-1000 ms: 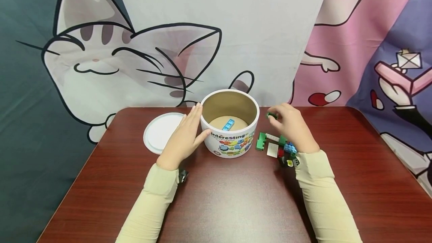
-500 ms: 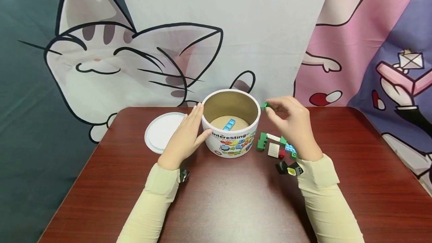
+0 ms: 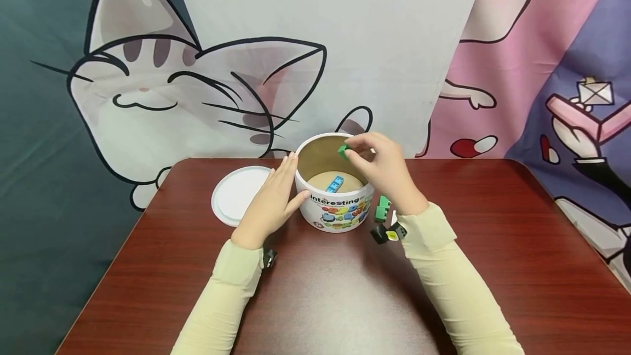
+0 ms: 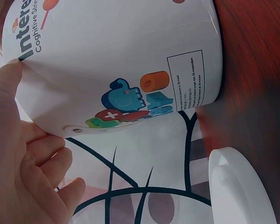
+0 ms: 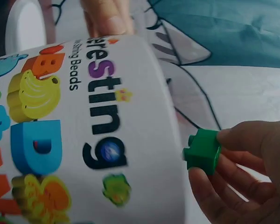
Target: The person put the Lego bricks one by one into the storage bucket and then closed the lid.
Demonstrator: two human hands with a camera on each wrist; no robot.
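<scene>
A white printed tub (image 3: 335, 210) stands uncovered at the back of the table, with a blue toy brick (image 3: 335, 184) lying on its floor. My left hand (image 3: 266, 201) rests against the tub's left side, fingers straight along the rim and thumb at the front, as the left wrist view also shows. Over the tub's opening, my right hand (image 3: 386, 169) pinches a small green toy brick (image 5: 204, 151) between thumb and fingertips. In the right wrist view the brick's studs point toward the tub wall. Below the right wrist, green bricks (image 3: 382, 209) lie on the table, partly covered by the sleeve.
A round white lid (image 3: 236, 196) lies on the brown table (image 3: 315, 300) left of the tub, partly behind the left hand. Small wrist cameras (image 3: 389, 233) sit under the cuffs. A cartoon-printed cloth (image 3: 374, 59) hangs behind the table.
My right hand has carried the green brick up and left, from the right of the tub to over its opening. The left hand has stayed on the tub. The sleeve now covers more table bricks.
</scene>
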